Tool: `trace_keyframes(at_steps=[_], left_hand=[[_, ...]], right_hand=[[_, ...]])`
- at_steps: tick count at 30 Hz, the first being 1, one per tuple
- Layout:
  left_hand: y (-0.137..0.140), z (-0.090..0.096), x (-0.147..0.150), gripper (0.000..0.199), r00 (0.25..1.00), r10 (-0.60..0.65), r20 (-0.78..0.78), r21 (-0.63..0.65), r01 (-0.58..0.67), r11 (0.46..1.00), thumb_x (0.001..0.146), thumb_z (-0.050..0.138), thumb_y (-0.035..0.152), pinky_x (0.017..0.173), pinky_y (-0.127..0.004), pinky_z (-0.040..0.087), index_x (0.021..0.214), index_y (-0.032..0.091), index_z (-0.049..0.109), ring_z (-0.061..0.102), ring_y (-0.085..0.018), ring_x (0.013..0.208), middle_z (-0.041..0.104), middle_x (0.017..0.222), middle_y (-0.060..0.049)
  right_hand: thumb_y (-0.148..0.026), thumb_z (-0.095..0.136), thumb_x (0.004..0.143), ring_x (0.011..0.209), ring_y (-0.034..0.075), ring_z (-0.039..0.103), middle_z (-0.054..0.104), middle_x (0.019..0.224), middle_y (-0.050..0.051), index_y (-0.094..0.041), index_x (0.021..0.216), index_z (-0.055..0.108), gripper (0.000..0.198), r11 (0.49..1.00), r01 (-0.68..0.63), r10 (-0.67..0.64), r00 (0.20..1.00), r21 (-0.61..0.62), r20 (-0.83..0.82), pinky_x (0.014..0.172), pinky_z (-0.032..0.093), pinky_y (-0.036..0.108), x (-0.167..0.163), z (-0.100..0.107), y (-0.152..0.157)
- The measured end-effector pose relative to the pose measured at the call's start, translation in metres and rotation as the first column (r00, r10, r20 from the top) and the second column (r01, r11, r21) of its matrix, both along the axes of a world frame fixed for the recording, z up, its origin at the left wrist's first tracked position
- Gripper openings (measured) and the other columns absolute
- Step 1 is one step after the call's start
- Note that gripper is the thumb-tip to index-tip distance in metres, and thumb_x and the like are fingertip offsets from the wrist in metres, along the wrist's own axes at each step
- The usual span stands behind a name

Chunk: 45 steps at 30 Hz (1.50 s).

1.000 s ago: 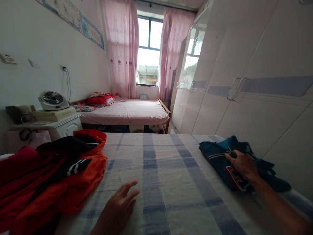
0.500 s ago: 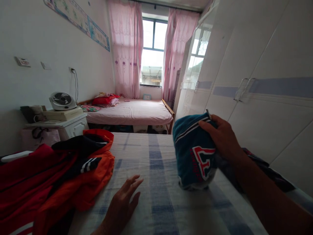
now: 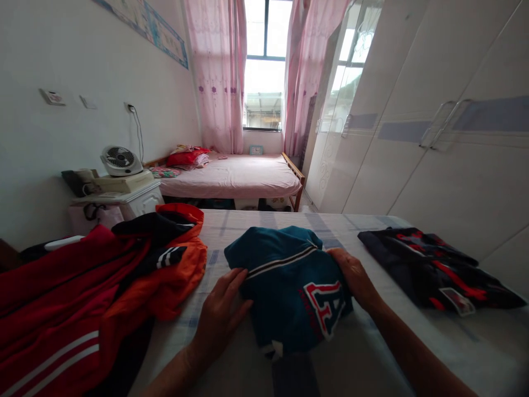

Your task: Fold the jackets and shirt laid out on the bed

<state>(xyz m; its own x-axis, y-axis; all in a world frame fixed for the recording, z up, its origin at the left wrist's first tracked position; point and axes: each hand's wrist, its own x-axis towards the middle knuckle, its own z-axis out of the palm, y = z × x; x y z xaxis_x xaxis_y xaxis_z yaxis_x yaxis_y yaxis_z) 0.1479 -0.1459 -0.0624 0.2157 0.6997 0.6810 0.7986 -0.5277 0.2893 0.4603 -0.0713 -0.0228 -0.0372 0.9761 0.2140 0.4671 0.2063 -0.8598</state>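
Observation:
A folded teal jacket (image 3: 281, 298) lies on the checked bedsheet in front of me, with a black-and-white striped trim and a red-and-white letter "A" patch. My left hand (image 3: 223, 309) grips its left edge, the fingertips on the cloth by the trim. At the upper right side, my right hand (image 3: 351, 275) is closed on the jacket's edge, thumb and some fingers partly hidden by the cloth. To the right lies a folded dark garment (image 3: 421, 270) with red markings. Red and orange jackets (image 3: 165, 298) are heaped on the left.
The bedsheet (image 3: 215, 220) is white with blue bands. Beyond stands a second bed (image 3: 243, 176) with pink bedding. A small fan (image 3: 122, 160) sits on a box on the bedside cabinet (image 3: 144, 201) at left. White wardrobe doors (image 3: 384, 171) line the right wall.
The teal jacket has come down and left from my right hand's raised hold onto the bed. My left hand has moved up and right to its edge. The view has turned slightly.

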Motion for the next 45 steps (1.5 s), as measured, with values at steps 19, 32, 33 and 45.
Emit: trace_keyframes(at_steps=[19,32,33,45], left_hand=[[0.063,0.101,0.042,0.007,0.990,0.110,-0.093,-0.061,-0.115,0.991,0.074,0.050,0.014,0.062,-0.028,0.047,0.073,0.020,0.046,0.052,-0.014,0.065,0.049,0.072,0.001],[0.065,0.178,0.020,0.005,0.867,0.076,-0.492,0.015,-0.079,0.997,0.076,0.046,0.021,0.056,-0.025,0.039,0.072,0.021,0.044,0.048,-0.012,0.061,0.045,0.073,0.002],[0.061,0.180,0.014,0.005,0.912,0.148,-0.382,0.087,-0.125,0.988,0.077,0.047,0.023,0.057,-0.025,0.040,0.073,0.021,0.045,0.049,-0.012,0.064,0.046,0.075,0.002],[0.070,0.219,-0.072,0.017,0.910,0.398,0.120,-0.072,-0.392,0.917,0.078,0.043,0.023,0.048,-0.024,0.047,0.084,0.010,0.052,0.056,-0.010,0.047,0.052,0.057,0.006]], right_hand=[[-0.043,0.032,0.084,0.073,0.020,0.061,0.065,0.075,0.004,-0.022,0.074,0.057,0.034,0.985,0.173,-0.172,0.982,-0.004,0.080,0.066,0.043,0.028,0.023,-0.041,0.004],[-0.042,0.036,0.084,0.070,0.018,0.062,0.065,0.067,0.001,-0.022,0.075,0.059,0.032,0.993,0.116,-0.111,0.982,-0.028,0.150,0.069,0.042,0.028,0.025,-0.049,0.009],[-0.041,0.036,0.083,0.070,0.018,0.062,0.065,0.067,0.001,-0.022,0.074,0.059,0.031,0.993,0.110,-0.105,0.982,-0.029,0.156,0.070,0.042,0.028,0.025,-0.049,0.009],[-0.039,0.039,0.081,0.069,0.019,0.061,0.065,0.069,0.000,-0.022,0.078,0.060,0.027,0.995,0.100,-0.098,0.971,0.001,0.219,0.067,0.041,0.029,0.027,-0.052,0.009]])
